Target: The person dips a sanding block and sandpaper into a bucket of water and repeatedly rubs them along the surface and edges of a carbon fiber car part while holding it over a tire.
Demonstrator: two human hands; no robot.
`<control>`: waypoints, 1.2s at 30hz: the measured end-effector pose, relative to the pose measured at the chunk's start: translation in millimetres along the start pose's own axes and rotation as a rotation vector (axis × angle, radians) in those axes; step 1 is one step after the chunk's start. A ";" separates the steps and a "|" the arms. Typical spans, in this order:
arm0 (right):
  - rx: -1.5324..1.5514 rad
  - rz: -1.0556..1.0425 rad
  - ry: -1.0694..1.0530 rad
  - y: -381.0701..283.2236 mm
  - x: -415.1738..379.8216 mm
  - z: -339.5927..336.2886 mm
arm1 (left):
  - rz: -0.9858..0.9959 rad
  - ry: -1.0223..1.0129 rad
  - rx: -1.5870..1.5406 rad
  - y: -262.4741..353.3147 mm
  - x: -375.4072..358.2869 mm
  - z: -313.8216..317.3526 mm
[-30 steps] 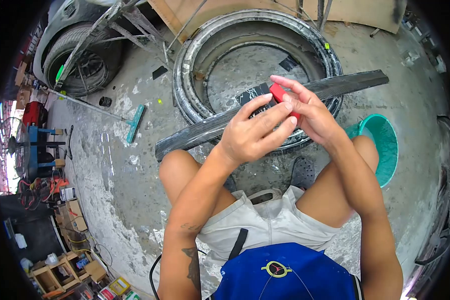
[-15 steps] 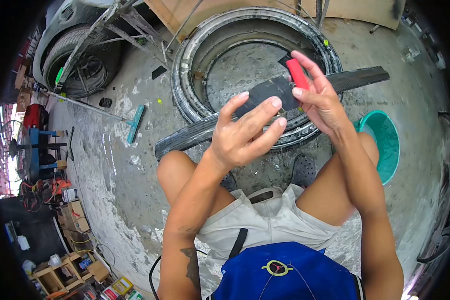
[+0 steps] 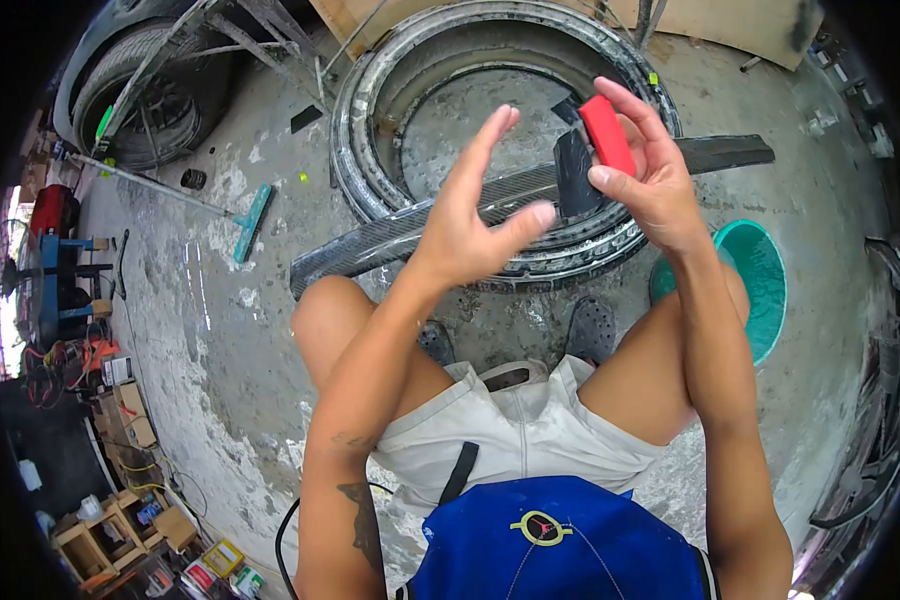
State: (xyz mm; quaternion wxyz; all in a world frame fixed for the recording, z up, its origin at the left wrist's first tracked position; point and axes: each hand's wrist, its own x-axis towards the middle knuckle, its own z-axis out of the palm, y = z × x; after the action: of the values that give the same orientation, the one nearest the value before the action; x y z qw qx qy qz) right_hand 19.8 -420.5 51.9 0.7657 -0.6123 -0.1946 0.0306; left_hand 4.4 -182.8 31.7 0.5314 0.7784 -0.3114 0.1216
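My right hand (image 3: 660, 190) grips a red rectangular block (image 3: 608, 135) between thumb and fingers. Against the block's left side hangs a dark sheet, probably sandpaper (image 3: 574, 172), bent into a curve; its edge by my thumb is partly hidden. My left hand (image 3: 470, 225) is open, thumb and fingers spread apart, with nothing in it. Below both hands a long carbon-fibre strip (image 3: 355, 246) lies across a worn tyre (image 3: 355, 130) flat on the floor.
A teal bucket (image 3: 755, 290) stands right of my knee. To the left are a teal floor squeegee (image 3: 253, 224) and a car wheel (image 3: 145, 120) behind metal stand legs. Tools, boxes and a wooden shelf (image 3: 100, 545) line the far left. Wooden board (image 3: 730, 30) is at the back.
My left hand has come away from the dark sheet and opened. The sheet now curves beside the red block in my right hand. The view has shifted slightly.
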 end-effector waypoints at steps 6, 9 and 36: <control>-0.193 -0.033 -0.121 6.6 0.4 14.8 | -0.304 -0.125 -0.176 -27.5 7.8 -4.3; -0.429 -0.087 0.005 11.6 2.3 11.8 | -0.028 0.065 0.203 -26.1 6.7 -9.1; -0.118 0.213 0.178 17.1 -5.8 13.4 | 0.610 0.446 0.750 2.2 -2.6 -20.4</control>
State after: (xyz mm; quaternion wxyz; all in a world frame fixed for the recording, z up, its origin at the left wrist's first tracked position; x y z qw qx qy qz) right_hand 13.2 -405.5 36.5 0.7350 -0.6737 -0.0614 0.0456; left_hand 3.9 -164.0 40.3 0.2105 0.7443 -0.3383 0.5359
